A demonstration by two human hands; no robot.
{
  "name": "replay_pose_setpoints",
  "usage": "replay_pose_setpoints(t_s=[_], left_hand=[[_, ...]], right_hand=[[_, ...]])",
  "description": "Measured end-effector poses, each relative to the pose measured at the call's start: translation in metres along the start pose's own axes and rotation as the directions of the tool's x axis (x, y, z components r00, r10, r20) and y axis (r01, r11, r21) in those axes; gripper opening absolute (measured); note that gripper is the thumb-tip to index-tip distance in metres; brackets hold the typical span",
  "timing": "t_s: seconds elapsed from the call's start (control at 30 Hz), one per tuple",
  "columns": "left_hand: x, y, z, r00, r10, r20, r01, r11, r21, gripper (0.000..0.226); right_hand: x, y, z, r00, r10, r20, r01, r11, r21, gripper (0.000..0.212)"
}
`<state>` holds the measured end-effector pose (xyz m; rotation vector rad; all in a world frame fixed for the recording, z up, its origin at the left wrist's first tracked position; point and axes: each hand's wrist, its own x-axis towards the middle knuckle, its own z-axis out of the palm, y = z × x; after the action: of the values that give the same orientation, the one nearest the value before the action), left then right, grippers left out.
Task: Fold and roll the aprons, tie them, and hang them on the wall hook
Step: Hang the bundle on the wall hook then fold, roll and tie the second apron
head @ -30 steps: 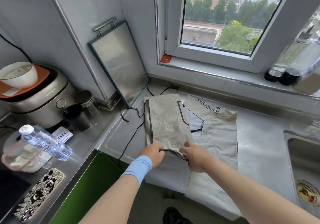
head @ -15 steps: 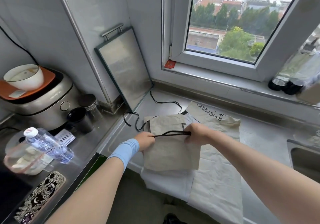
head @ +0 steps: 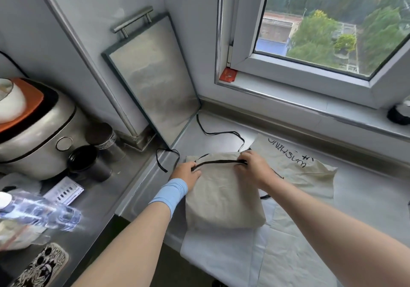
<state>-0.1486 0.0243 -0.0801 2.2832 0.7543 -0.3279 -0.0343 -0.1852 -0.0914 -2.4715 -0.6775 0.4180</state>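
While the folded beige apron [head: 224, 195] lies at the centre of the frame on the steel counter [head: 366, 195], we see our left hand [head: 186, 172] pinching one end of its black strap [head: 219, 163]. Our right hand [head: 253, 168] grips the other end, stretching the strap across the apron's far edge. A second apron [head: 295, 171] lies spread underneath, toward the right.

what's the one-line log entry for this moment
step: folding apron | left hand: grips black edge | right hand: grips black edge
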Motion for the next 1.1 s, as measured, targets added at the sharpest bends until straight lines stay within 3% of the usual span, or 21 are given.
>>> replay_pose_setpoints(t_s=[0.13, 0.23, 0.3, 0.33, 0.4, 0.5, 0.57, 0.67, 0.73, 0.87, 0.93, 1.1], left_hand=[[0.029, -0.004, 0.003, 0.999, -0.033, -0.006, 0.033, 0.999, 0.025, 0.029], [0.036, 0.003, 0.005, 0.977, -0.031, -0.211, 0.067, 0.984, 0.167, 0.032], [0.031, 0.013, 0.013, 0.912, 0.160, -0.378, -0.030, 0.944, 0.328, 0.037], [0.029, 0.018, 0.019, 0.884, 0.268, -0.383, -0.121, 0.923, 0.366, 0.036], [0.023, 0.026, 0.036, 0.891, 0.400, -0.217, -0.285, 0.862, 0.420, 0.033], [0.020, 0.016, 0.064, 0.951, 0.302, 0.065, -0.294, 0.821, 0.489, 0.051], [0.020, 0.002, 0.075, 0.972, 0.218, 0.084, -0.230, 0.836, 0.499, 0.065], [0.020, -0.012, 0.088, 0.974, 0.213, 0.077, -0.221, 0.812, 0.540, 0.081], [0.019, -0.017, 0.095, 0.972, 0.228, 0.055, -0.220, 0.803, 0.554, 0.080], [0.015, -0.019, 0.098, 0.977, 0.214, 0.011, -0.186, 0.820, 0.542, 0.072], [0.012, -0.025, 0.098, 0.965, 0.261, 0.001, -0.218, 0.806, 0.550, 0.076], [0.010, -0.055, 0.089, 0.964, 0.263, 0.043, -0.235, 0.764, 0.601, 0.089]], right_hand=[[0.031, 0.019, 0.020, 0.999, 0.034, 0.036, -0.029, 0.991, -0.129, 0.019], [0.051, 0.023, 0.028, 0.999, 0.047, 0.024, -0.039, 0.963, -0.268, 0.023], [0.060, 0.024, 0.030, 0.999, 0.043, -0.002, -0.042, 0.952, -0.304, 0.023], [0.064, 0.025, 0.031, 0.999, 0.044, -0.016, -0.046, 0.951, -0.306, 0.022], [0.069, 0.027, 0.031, 0.999, 0.041, -0.023, -0.046, 0.949, -0.312, 0.022], [0.073, 0.024, 0.033, 0.998, 0.055, 0.022, -0.044, 0.938, -0.345, 0.025], [0.071, 0.021, 0.036, 0.998, 0.053, -0.018, -0.056, 0.923, -0.381, 0.029], [0.055, 0.011, 0.040, 0.988, -0.035, -0.153, -0.043, 0.877, -0.478, 0.049], [0.034, 0.002, 0.051, 0.972, -0.126, -0.200, 0.023, 0.893, -0.449, 0.053], [-0.017, 0.010, 0.086, 0.976, -0.219, -0.011, 0.199, 0.905, -0.376, 0.053], [-0.030, 0.027, 0.093, 0.985, -0.154, 0.077, 0.172, 0.906, -0.388, 0.062], [-0.035, 0.041, 0.090, 0.994, -0.071, 0.087, 0.102, 0.892, -0.441, 0.070]])
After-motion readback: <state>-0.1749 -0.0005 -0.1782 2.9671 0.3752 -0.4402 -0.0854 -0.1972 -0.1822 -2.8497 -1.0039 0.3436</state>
